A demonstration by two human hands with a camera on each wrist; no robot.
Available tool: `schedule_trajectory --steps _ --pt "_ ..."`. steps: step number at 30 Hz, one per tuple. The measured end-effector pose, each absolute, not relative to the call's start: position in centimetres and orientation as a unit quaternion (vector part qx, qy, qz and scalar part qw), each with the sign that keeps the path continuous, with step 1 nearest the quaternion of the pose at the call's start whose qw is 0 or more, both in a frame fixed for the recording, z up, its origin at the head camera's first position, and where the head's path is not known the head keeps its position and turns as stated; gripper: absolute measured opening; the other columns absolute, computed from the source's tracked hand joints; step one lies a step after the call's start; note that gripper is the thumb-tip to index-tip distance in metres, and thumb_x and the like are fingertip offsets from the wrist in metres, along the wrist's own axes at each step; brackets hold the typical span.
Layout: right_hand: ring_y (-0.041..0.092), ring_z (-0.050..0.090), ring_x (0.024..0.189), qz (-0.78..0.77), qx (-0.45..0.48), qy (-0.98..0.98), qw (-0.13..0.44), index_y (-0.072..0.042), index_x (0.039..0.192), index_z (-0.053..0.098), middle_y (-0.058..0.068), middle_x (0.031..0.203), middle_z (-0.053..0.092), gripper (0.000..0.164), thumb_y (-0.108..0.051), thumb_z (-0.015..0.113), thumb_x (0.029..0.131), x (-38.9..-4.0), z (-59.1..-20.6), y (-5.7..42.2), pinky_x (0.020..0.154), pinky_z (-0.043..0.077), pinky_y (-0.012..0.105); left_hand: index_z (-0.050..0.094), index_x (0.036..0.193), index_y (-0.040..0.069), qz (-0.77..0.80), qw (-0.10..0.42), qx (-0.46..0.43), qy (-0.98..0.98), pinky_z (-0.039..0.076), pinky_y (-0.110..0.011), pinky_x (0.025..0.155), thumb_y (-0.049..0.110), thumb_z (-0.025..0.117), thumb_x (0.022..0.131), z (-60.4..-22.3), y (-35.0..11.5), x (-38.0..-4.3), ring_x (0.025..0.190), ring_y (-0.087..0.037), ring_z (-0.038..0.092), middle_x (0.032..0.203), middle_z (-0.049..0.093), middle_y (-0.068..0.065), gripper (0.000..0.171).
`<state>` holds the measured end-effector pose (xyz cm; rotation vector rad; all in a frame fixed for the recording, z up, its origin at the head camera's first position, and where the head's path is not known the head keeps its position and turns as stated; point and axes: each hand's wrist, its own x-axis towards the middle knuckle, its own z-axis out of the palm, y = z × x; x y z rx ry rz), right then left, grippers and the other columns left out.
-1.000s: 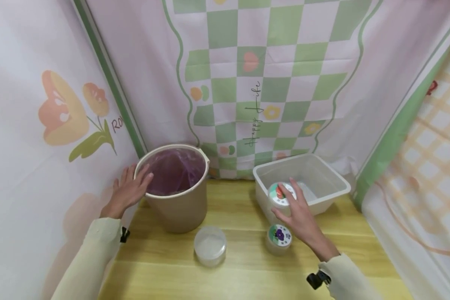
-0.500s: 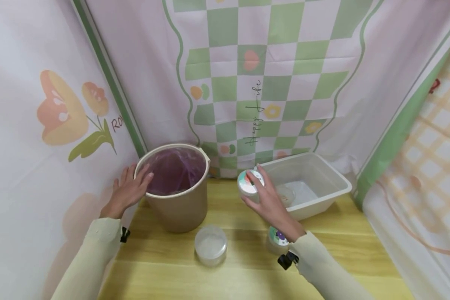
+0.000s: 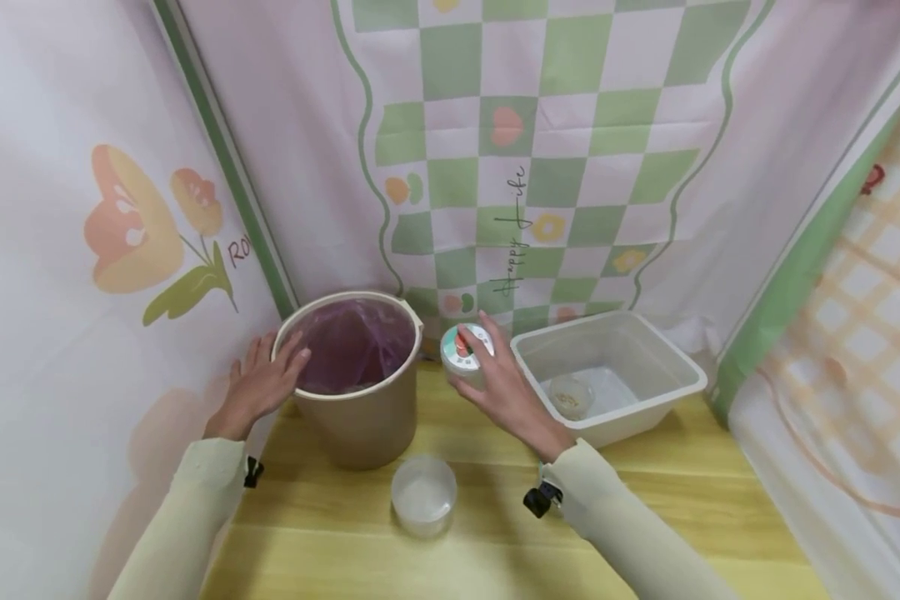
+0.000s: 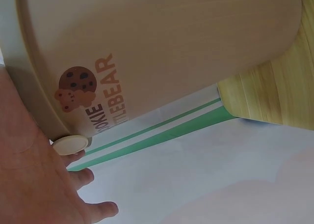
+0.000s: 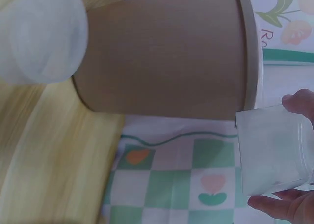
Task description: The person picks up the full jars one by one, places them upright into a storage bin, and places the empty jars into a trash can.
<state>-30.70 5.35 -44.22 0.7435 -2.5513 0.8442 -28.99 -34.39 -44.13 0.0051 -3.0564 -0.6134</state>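
My right hand (image 3: 498, 379) grips a small clear plastic jar (image 5: 272, 153) between thumb and fingers. Its round label (image 3: 467, 346) is white and green with a red picture. The jar is in the air, between the beige trash bin (image 3: 360, 429) and the white plastic tub (image 3: 607, 427). My left hand (image 3: 258, 379) rests on the bin's left rim with its fingers extended. In the left wrist view, its fingertips show beside the round knob (image 4: 70, 144) at the bin's rim. A purple bag (image 3: 345, 342) lines the bin.
On the wooden table (image 3: 330, 542) stands a clear round container (image 3: 423, 496), in front of the bin. Inside the tub lies another clear container (image 3: 570, 397) with small yellowish bits. Patterned curtains (image 3: 461, 54) hang behind and at both sides.
My right hand has carried the jar left, from the tub's near-left corner toward the bin. A purple-labelled jar is now hidden by my right forearm. The left hand stays on the bin.
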Motion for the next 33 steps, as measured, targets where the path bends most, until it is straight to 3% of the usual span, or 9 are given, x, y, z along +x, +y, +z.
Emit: schedule_trajectory --steps 4,11,21,25,33 --pt "0.042 0.042 0.139 0.295 0.268 -0.900 0.179 -0.025 0.156 0.035 0.005 0.169 0.006 0.082 -0.036 0.078 0.087 -30.9 -43.3 4.1 0.097 0.052 0.058 0.014 0.162 0.024 -0.197 0.012 0.003 -0.980 -0.007 -0.077 0.111 0.065 0.012 0.102 -44.2 -34.3 -29.0 0.150 -0.051 -0.007 0.166 -0.004 -0.022 0.072" --pt "0.036 0.027 0.148 0.325 0.292 -0.879 0.190 -0.024 0.155 0.037 0.002 0.168 0.008 0.083 -0.028 0.081 0.084 -31.7 -41.9 1.9 0.108 0.040 0.062 0.015 0.162 0.024 -0.199 0.013 0.006 -0.980 -0.006 -0.077 0.111 0.064 0.013 0.102 -44.2 -34.2 -29.1 0.150 -0.050 -0.007 0.166 -0.004 -0.022 0.072" --pt "0.037 0.040 0.140 0.321 0.295 -0.883 0.173 -0.028 0.156 0.033 0.001 0.169 0.004 0.083 -0.031 0.078 0.087 -33.0 -39.9 -1.5 0.101 0.050 0.053 0.016 0.162 0.023 -0.202 0.013 0.006 -0.979 -0.007 -0.077 0.111 0.063 0.013 0.103 -44.0 -34.2 -29.0 0.150 -0.050 -0.007 0.166 -0.004 -0.022 0.071" --pt "0.038 0.044 0.138 0.320 0.294 -0.886 0.163 -0.029 0.157 0.033 0.002 0.169 0.003 0.082 -0.032 0.077 0.087 -33.5 -38.7 -3.1 0.099 0.051 0.055 0.017 0.162 0.023 -0.204 0.012 0.007 -0.979 -0.007 -0.077 0.111 0.064 0.013 0.103 -44.1 -34.2 -29.0 0.150 -0.050 -0.007 0.166 -0.004 -0.022 0.072" --pt "0.036 0.040 0.140 0.324 0.306 -0.884 0.140 -0.029 0.158 0.030 0.006 0.168 0.007 0.080 -0.037 0.074 0.091 -34.6 -37.6 -5.9 0.104 0.049 0.050 0.016 0.162 0.023 -0.206 0.012 0.010 -0.978 -0.007 -0.077 0.111 0.064 0.014 0.103 -44.4 -34.3 -29.0 0.150 -0.049 -0.007 0.166 -0.004 -0.022 0.071"
